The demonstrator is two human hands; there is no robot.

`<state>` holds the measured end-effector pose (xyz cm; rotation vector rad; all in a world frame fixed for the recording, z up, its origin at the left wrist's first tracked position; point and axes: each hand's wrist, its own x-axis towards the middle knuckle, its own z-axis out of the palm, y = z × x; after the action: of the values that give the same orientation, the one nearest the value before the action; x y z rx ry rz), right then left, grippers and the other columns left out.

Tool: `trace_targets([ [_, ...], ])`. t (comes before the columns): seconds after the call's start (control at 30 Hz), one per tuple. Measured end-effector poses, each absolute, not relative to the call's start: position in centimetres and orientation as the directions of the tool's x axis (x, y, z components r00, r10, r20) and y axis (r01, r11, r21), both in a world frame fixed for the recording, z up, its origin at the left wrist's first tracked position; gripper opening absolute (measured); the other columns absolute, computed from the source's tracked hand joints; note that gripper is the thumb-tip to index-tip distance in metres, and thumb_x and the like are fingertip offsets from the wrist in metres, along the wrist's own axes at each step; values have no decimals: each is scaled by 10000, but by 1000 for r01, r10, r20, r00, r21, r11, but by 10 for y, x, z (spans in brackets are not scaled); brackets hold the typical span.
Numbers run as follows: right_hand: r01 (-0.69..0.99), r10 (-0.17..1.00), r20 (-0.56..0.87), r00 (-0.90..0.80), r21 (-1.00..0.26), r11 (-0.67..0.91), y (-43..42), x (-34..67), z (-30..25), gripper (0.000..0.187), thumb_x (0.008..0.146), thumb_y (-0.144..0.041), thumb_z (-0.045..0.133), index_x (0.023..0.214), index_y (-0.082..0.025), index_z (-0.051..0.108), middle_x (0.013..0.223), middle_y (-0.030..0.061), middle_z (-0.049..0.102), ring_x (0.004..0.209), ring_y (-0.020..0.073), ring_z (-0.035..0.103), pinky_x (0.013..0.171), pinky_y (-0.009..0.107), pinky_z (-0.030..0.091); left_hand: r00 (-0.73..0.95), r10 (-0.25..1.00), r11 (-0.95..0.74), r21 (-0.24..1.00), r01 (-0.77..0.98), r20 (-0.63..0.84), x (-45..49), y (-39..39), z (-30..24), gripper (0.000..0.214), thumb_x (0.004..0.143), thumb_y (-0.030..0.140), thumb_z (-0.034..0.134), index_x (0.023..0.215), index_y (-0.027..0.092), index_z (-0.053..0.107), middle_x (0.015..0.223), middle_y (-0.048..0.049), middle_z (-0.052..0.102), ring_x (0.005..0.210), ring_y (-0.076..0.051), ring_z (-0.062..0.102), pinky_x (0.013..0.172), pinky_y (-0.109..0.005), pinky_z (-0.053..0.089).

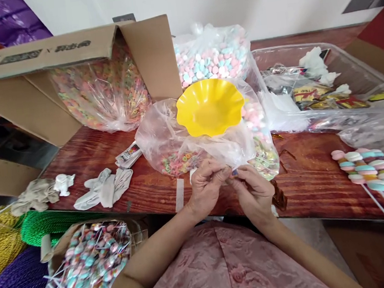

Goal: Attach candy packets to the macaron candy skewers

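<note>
My left hand (207, 184) and my right hand (254, 191) meet at the table's front edge, fingertips pinched together. Between them is something small that I cannot make out; a bluish spot shows at the fingertips. Just beyond lies an open clear plastic bag (156, 132) with small colourful candy rings (176, 163) inside. A yellow wavy-edged bowl (210, 107) rests on top of the bags. Candy-filled plastic (264, 154) lies behind my right hand. To the right, several sticks of stacked pastel candies (371, 167) lie side by side.
A cardboard box (157, 57) on its side holds a large bag of candy rings (103, 94). Behind stands a bag of pastel candies (212, 54). A clear tray (316, 113) holds wrappers. Gloves (105, 188) lie left. Below, a carton holds wrapped candy sticks (91, 266) beside rope bundles (17, 284).
</note>
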<state>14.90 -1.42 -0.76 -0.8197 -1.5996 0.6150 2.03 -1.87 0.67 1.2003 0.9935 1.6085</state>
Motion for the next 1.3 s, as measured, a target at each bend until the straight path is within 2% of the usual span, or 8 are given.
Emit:
trace_targets([
  [0.17,76,816,570,-95,-813,577,0,152,-5,168,858,-110,633,875,-256,715,787,-14,645,714,121,600,634,255,488,-100,988,-141,960,-243,120,12,-24,-6,240,853,397,699,1013,231,768,1061,-43,667,1022,-162,586,943,-285,453],
  [0.27,90,823,563,-79,-818,568,-1,151,-8,159,865,-128,634,889,-259,721,815,-4,653,735,129,610,654,268,498,-25,998,-55,980,-191,51,7,-27,-10,291,876,433,660,959,177,770,966,-54,679,944,-167,585,898,-291,466],
  [0.57,112,811,584,-42,-804,584,-1,140,-15,148,882,-152,624,948,-258,704,859,13,637,775,141,603,667,292,485,60,976,-209,978,-20,210,6,-26,-3,289,961,390,528,960,179,726,946,-44,615,924,-156,558,872,-273,448],
  [0.8,137,871,487,-69,-860,492,-3,137,-9,114,870,-213,630,757,-218,641,728,-7,579,700,130,534,650,281,442,158,986,-37,998,-53,45,-1,-28,-5,261,885,392,618,805,160,706,861,-26,584,853,-144,541,832,-267,433],
  [0.93,-122,982,179,-61,-978,171,1,135,-9,115,833,-334,683,831,-219,673,758,-4,606,668,121,528,609,262,458,119,975,215,923,-319,-187,1,-31,-6,319,770,443,719,725,134,654,691,7,568,641,-90,499,666,-233,429],
  [1.1,-243,811,-144,-567,-912,-331,8,148,-9,524,761,-419,761,1234,-262,604,774,-11,640,480,105,520,428,256,442,294,892,445,778,-443,-343,-1,-32,-1,414,655,481,799,759,122,623,630,-14,622,530,-138,599,547,-270,489],
  [1.17,-244,752,-135,-645,-896,-370,9,153,-9,391,744,-395,778,1080,-240,651,719,-22,613,470,115,538,424,264,462,378,853,503,758,-415,-360,-4,-32,1,441,630,489,815,760,121,611,621,-16,623,490,-151,606,507,-283,497],
  [1.3,-320,891,-26,-453,-928,-190,10,152,-12,260,670,-326,829,721,-196,610,743,-19,597,557,100,551,465,233,477,458,820,515,792,-328,-344,-10,-32,3,478,667,539,789,820,118,621,684,-18,620,500,-105,580,506,-241,463],
])
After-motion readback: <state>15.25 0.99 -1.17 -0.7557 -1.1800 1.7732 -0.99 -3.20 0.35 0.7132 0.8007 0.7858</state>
